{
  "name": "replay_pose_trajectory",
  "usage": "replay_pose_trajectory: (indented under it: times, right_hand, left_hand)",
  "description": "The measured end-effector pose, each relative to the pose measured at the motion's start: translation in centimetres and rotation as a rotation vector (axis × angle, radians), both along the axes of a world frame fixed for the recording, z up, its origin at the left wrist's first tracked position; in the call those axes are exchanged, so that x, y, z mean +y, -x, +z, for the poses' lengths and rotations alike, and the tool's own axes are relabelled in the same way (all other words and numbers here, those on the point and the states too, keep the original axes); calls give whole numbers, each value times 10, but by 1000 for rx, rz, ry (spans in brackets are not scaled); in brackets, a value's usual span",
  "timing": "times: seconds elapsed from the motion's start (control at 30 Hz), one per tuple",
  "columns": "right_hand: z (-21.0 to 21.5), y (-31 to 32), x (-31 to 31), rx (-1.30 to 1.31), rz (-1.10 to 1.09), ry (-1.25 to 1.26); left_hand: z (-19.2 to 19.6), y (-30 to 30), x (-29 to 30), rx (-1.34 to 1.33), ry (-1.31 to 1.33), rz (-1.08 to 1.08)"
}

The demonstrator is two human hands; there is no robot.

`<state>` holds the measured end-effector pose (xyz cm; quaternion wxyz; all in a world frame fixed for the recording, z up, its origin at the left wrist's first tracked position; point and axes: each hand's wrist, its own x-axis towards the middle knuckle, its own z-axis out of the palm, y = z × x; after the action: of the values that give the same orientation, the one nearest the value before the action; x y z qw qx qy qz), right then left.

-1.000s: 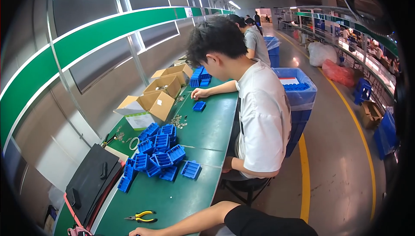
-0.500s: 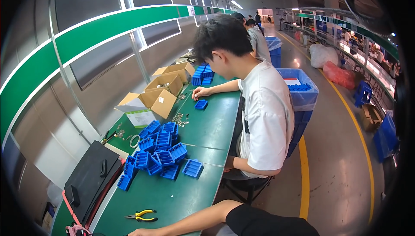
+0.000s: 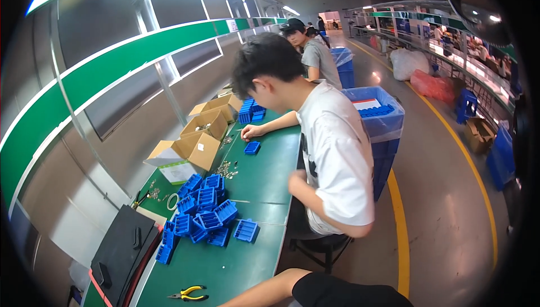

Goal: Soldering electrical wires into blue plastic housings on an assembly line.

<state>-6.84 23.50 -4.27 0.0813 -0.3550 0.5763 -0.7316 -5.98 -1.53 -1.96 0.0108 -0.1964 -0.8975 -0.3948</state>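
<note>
So the person's bare forearm (image 3: 269, 291) comes in along the bottom, nearer than the heap of blue trays (image 3: 206, 197), but both hands are out of frame, so I can't tell how open they are or if they've got anything. Yellow-and-black pliers (image 3: 183, 294) lie on the green counter (image 3: 247, 265), on the near side of the heap. One lone blue tray (image 3: 246, 230) sits just right of the heap, a pale ring (image 3: 172, 202) just left. Past the heap: small metal bits (image 3: 226, 169) and open cardboard boxes (image 3: 209, 152). Farther beyond it, a white-shirted co-worker (image 3: 340, 155) rests one arm on the counter.
</note>
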Motion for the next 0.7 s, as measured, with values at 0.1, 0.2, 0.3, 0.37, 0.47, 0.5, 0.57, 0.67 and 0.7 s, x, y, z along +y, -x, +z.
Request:
replay_pose_trajectory:
  times: [0.1,0.2,0.3,0.37,0.47,0.5,0.57,0.67,0.7]
  right_hand:
    - [-22,5,-17,23,-14,-11]
    - [-21,6,-13,102,-85,-4]
    - [-16,1,-5,77,-97,4]
    - [-9,-4,0,37,-87,-14]
    - [-10,-4,-3,50,-82,-37]
    - [-13,-4,-8,103,-106,-31]
    - [-22,3,-8,114,-156,-33]
    - [-11,2,-10,133,-45,26]
    - [-7,3,-2,103,-113,26]
  left_hand:
    - [-16,0,-21,-27,-21,45]
    - [-32,13,-36,-98,-5,86]
    - [-52,28,-49,-184,3,123]
    - [-68,36,-59,-239,3,167]
    - [-94,38,-82,-331,-2,263]
    - [-51,13,-43,-365,4,300]
    - [24,-44,48,340,-2,-5]
    - [10,-33,33,287,20,78]
    - [17,-25,45,352,-29,-17]
